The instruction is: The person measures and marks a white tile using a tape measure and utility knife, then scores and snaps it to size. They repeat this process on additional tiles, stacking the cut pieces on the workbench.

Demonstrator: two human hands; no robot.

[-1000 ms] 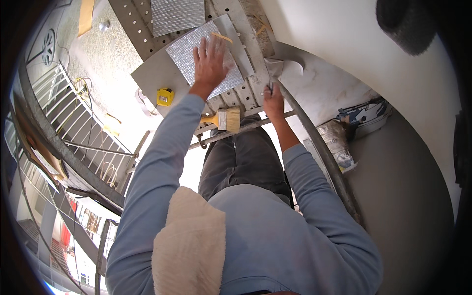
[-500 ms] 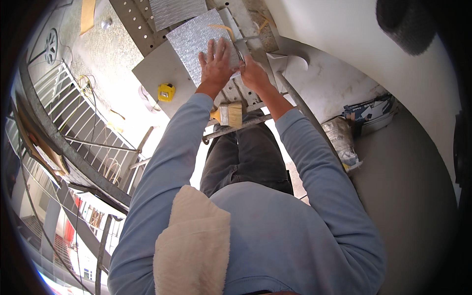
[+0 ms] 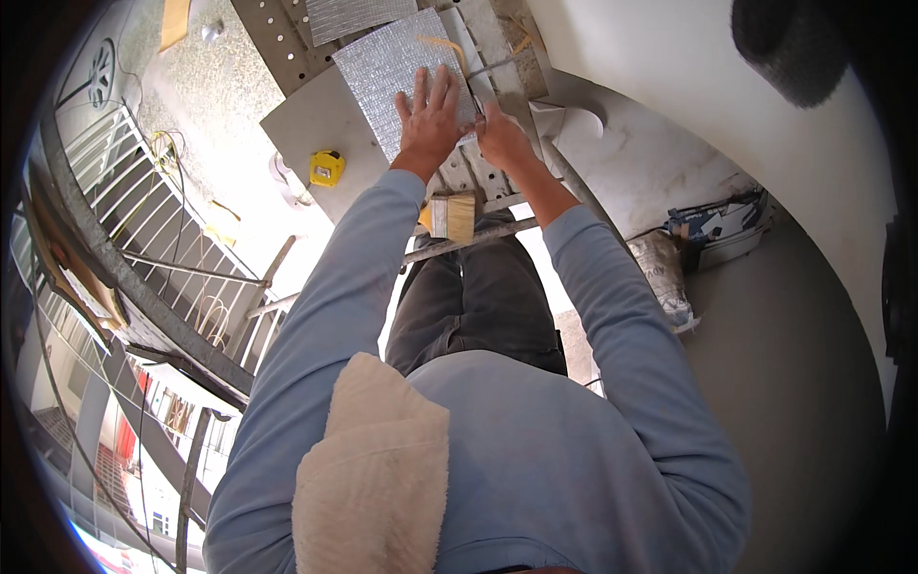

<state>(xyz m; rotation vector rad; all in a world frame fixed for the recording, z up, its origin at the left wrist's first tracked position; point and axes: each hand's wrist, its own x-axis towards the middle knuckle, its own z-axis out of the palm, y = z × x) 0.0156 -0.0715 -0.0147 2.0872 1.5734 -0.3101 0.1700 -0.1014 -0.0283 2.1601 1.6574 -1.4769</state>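
Observation:
My left hand [image 3: 430, 124] lies with fingers apart on a silver, textured foil sheet [image 3: 368, 96], which rests over a grey board [image 3: 292, 139] on a perforated metal platform [image 3: 268, 38]. Close beside it, my right hand [image 3: 502, 143] is closed round a slim dark tool at the sheet's right edge; the tool is mostly hidden. A yellow tape measure [image 3: 327, 168] sits on the grey board. A wide paintbrush [image 3: 454, 216] lies below my hands. A thin tan strip [image 3: 442, 44] crosses the sheet's top, and a second foil piece [image 3: 359, 14] lies farther up.
A metal railing [image 3: 163, 268] curves along the left, with cables hanging there. A pale curved wall [image 3: 650, 38] is at the upper right. A bag [image 3: 658, 277] and a dark blue case [image 3: 717, 225] lie at the right. My legs [image 3: 459, 297] are below the platform.
My right hand has moved up and left from the platform's right side to the foil's edge beside my left hand. My left hand has shifted slightly right and settled on the foil.

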